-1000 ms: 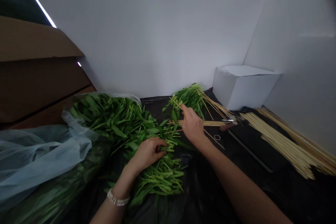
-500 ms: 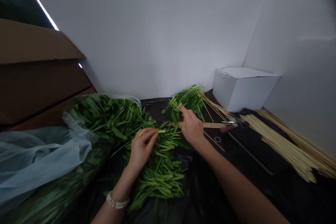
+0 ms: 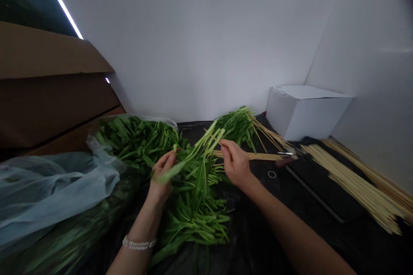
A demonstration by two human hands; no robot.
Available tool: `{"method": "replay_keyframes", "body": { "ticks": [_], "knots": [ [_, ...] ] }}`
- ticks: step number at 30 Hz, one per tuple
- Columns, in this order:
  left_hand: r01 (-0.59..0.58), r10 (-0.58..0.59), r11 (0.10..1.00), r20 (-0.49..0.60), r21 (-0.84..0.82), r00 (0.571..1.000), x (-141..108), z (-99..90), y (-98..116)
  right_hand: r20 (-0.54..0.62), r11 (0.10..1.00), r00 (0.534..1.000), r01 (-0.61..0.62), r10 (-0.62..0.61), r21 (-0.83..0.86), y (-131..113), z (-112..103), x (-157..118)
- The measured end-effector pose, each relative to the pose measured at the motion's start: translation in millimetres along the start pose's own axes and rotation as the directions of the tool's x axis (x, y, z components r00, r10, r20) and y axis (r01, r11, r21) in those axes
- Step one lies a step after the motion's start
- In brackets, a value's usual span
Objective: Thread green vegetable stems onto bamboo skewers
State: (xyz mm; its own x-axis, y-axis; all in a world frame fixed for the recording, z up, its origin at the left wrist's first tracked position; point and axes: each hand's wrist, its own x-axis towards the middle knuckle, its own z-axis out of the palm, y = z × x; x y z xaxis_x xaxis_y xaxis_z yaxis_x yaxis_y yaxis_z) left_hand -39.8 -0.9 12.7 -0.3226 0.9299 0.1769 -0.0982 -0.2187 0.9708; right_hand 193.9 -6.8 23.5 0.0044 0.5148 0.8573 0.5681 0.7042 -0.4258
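Since the left hand [image 3: 159, 174] lifted, its fingers [image 3: 167, 160] grip a greens stalk [image 3: 190, 155]; the right hand [image 3: 236, 164] pinches narrow at the stalk's 2 o'clock end, hold unclear.

White walls [image 3: 193, 43], and apparently a light strip [image 3: 63, 6].

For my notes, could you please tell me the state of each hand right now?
Left hand: closed, holding water spinach stalks.
Right hand: pinched at those stalks; whether it grips them cannot be told.

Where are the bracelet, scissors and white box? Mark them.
Bracelet [image 3: 138, 244]: head view, middle of the beaded band.
Scissors [image 3: 286, 153]: head view, metal blades.
White box [image 3: 309, 114]: head view, front side.
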Motion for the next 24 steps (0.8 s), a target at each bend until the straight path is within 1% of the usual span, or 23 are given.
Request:
{"method": "replay_keyframes", "body": {
  "ticks": [2,4,5,6,8,10,12,15,19,24],
  "knots": [
    [0.0,0.001,1.0,-0.065,0.016,0.998,3,-4.0,1,-0.027,1.0,1.0,-0.009,0.01,0.025,-1,0,0],
    [-0.04,0.049,0.997,-0.143,0.063,0.989,6,-7.3,2,-0.065,1.0,0.998,-0.01,0.012,0.029,-2,-2,1],
    [-0.067,0.079,0.995,-0.17,0.076,0.982,6,-8.3,3,-0.057,1.0,0.998,0.0,0.002,0.026,-2,-2,1],
    [-0.092,0.103,0.993,-0.179,0.068,0.978,7,-8.8,3,-0.019,1.0,1.0,0.018,-0.018,0.017,-2,-2,1],
    [-0.089,0.087,0.996,-0.134,-0.009,0.987,7,-7.8,3,0.128,0.996,0.988,0.085,-0.081,-0.02,-3,1,-1],
    [-0.025,0.018,0.994,-0.061,-0.107,0.998,5,-4.8,4,0.287,0.985,0.949,0.159,-0.132,-0.074,-4,6,-6],
    [0.047,-0.048,0.986,-0.004,-0.158,0.999,1,-1.3,5,0.378,0.971,0.916,0.201,-0.139,-0.131,-5,12,-12],
    [0.09,-0.083,0.985,0.054,-0.147,0.995,-4,2.8,7,0.419,0.96,0.901,0.208,-0.114,-0.187,-7,19,-19],
    [0.117,-0.1,0.984,0.129,-0.135,0.987,-8,5.1,10,0.424,0.951,0.899,0.217,-0.107,-0.219,-8,21,-22],
    [0.146,-0.122,0.977,0.151,-0.155,0.981,-9,5.0,9,0.423,0.948,0.9,0.218,-0.103,-0.233,-6,21,-23]
  ]
}}
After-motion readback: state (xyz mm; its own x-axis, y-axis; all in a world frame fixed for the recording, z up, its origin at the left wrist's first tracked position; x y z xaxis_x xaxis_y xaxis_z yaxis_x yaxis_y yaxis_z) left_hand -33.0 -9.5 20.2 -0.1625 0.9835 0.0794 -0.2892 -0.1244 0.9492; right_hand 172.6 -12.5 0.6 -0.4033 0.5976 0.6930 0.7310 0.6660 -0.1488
